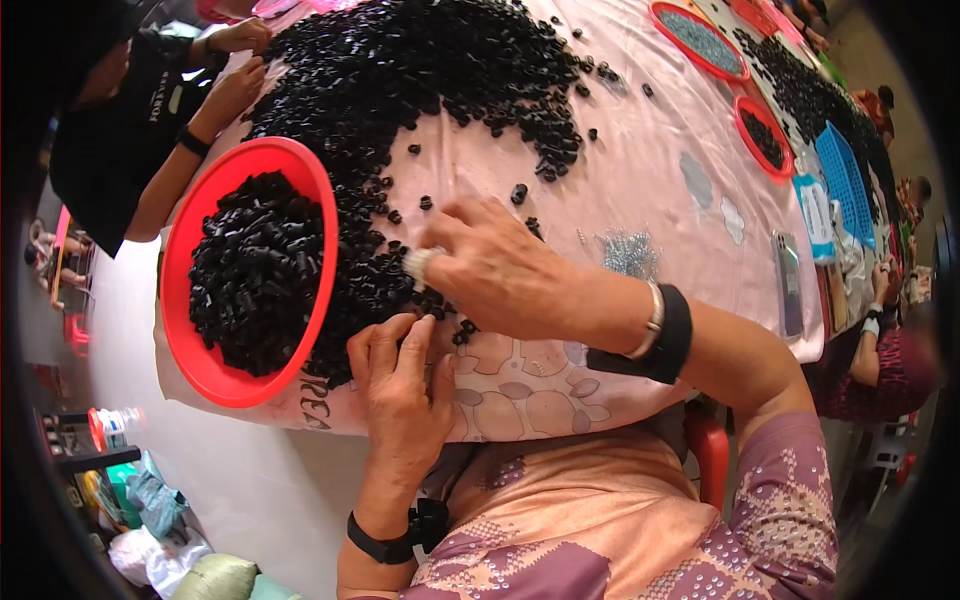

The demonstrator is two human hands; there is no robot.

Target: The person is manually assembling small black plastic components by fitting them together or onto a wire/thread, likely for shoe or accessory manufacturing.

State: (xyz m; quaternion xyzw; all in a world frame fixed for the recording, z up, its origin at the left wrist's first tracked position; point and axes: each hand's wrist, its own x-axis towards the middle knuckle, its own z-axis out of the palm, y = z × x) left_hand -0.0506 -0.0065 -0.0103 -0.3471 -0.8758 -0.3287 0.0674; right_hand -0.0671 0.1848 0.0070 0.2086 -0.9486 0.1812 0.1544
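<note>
Small black plastic parts [420,60] are heaped across the pink-covered table and run down to my hands. My left hand [400,375] rests at the near edge of the heap, fingers bent together at a few black pieces; what they grip is hidden. Just above it, my right hand [495,260] is closed, its curled fingertips turned down and out of sight. A white band [422,266] wraps one of its fingers. Left of both hands stands a red basin [325,250] filled with black tubular parts. Small silvery pins or screws [630,254] lie to the right of my right wrist.
At the left, another person [130,130] reaches to the heap. Farther right lie a red basin of grey pieces [700,45], a smaller red basin [760,120], a blue basket [845,185], a wet-wipe style packet [815,220] and a phone [788,285]. Other people sit beyond.
</note>
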